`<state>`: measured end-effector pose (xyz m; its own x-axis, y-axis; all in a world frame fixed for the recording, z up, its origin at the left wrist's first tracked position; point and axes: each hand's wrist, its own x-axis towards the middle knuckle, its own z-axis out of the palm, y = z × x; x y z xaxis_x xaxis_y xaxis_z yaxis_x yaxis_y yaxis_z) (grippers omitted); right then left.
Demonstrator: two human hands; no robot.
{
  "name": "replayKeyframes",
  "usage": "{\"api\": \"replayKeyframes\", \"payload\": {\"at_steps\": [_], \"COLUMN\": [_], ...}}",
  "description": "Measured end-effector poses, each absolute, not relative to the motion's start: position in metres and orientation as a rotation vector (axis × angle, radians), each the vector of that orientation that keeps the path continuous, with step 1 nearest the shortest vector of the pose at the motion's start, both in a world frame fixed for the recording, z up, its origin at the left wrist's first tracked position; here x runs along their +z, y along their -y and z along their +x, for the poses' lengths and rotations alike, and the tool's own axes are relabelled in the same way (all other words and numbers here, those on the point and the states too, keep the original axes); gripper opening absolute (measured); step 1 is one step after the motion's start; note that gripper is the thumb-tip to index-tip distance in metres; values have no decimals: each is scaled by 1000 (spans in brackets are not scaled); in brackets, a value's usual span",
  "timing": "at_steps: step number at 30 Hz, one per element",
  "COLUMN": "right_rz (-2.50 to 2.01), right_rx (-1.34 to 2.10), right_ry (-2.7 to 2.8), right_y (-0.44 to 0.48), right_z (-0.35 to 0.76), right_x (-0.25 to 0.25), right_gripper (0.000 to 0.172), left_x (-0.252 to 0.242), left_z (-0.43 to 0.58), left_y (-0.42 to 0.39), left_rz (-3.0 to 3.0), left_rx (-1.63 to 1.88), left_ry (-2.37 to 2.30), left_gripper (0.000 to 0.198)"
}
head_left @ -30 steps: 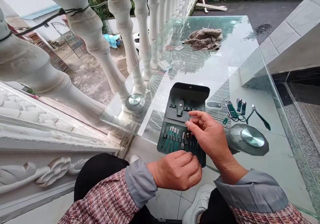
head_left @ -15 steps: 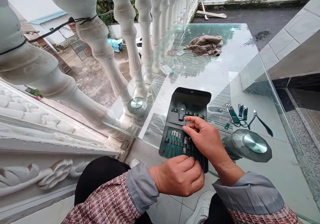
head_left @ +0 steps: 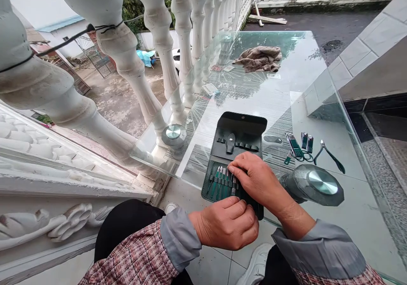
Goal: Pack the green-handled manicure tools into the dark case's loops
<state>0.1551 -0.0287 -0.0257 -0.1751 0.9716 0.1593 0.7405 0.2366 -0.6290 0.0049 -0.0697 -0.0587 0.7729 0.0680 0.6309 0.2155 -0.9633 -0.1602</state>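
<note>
**hands at an open black manicure case (head_left: 237, 126) on a glass tabletop (head_left: 286, 33)**
head view: the left hand (head_left: 225, 225) sits at the case's lower edge, fingers curled and bunched against it, so i cannot tell whether they grip anything. the right hand (head_left: 259, 179) lies across the green-handled manicure tools (head_left: 221, 181) in the lower flap, fingers loosely extended and touching them, with no clear grasp. the case is between and just ahead of the hands. to the right of the right hand, nail clippers (head_left: 294, 146) and a nail nipper (head_left: 330, 160) lie loose outside the case, with a crumpled cloth (head_left: 259, 59) farther ahead.
</note>
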Motion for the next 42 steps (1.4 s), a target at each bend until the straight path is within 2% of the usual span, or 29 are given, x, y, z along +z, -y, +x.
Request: {"api": "replayKeyframes", "payload": {"at_steps": [10,19,27,33,42], "right_rz": [-1623,-1525,-1514,-1799,-1517], "right_rx": [452,521,425,428,298], "right_ry": [2017,2059,1710,1451,1908], "right_y": [29,35,37,51,62], "right_z": [160,160,184,229,196], "right_x": [-25,-21,-12,-11,-21], "right_gripper": [35,36,26,17,15], "left_x": [-55,-67,-67,-59,-50], "left_z": [4,7,4,4,2], "left_y": [69,77,76,74,69], "left_rz": [-2711,-2755,-2754,-2723,-2662], "left_rx": [-948,-889,-790,-922,-986], "left_ry": [207,-227,-225,-193,-100], "left_gripper": [18,26,23,22,19]}}
